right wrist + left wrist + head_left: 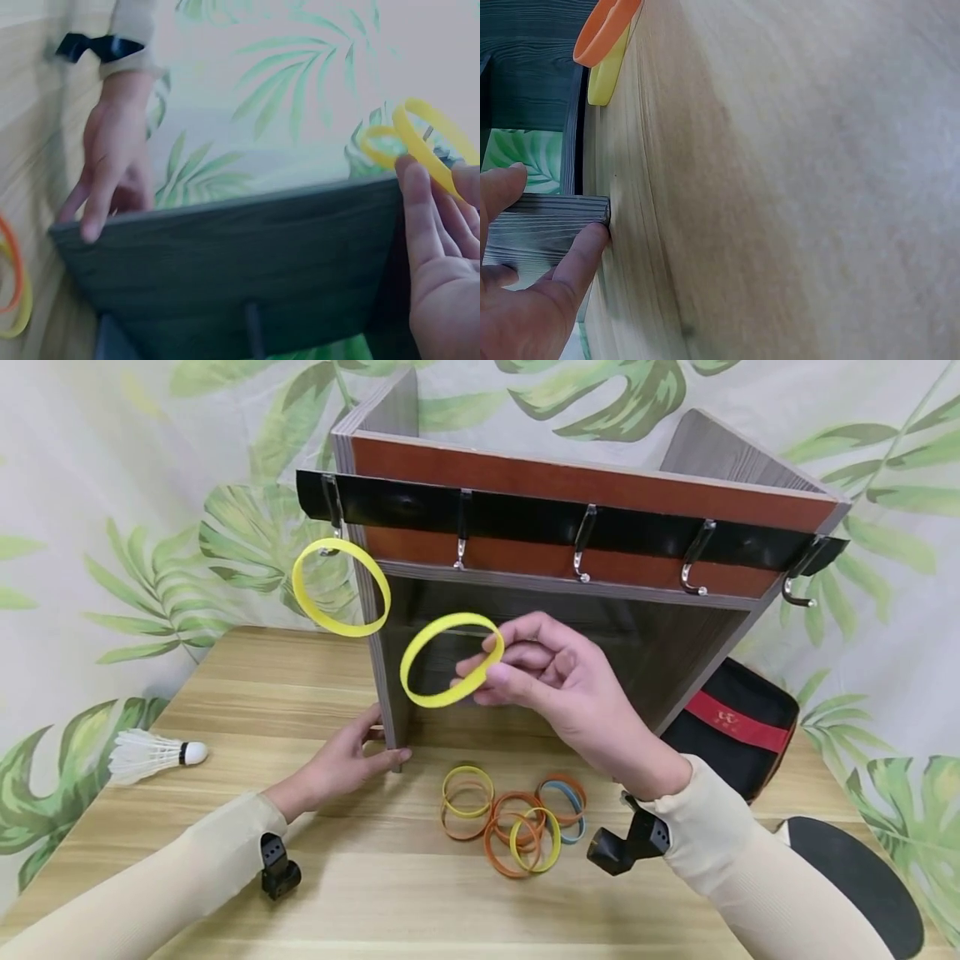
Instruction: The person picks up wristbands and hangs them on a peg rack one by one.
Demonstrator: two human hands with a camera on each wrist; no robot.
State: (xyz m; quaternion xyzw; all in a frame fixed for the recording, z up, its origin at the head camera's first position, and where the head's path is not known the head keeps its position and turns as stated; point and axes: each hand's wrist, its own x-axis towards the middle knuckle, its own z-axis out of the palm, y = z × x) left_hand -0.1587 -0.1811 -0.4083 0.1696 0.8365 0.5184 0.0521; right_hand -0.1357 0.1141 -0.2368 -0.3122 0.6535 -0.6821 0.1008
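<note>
A flat, bright yellow ring-shaped band is pinched between the thumb and fingers of the right hand, in front of a grey and red-brown wooden rack. A second yellow band hangs at the leftmost metal hook of the rack's black rail. The left hand grips the rack's left side panel near its foot. Loose yellow, orange and blue bands lie on the wood-grained table; a white shuttlecock lies at left.
</note>
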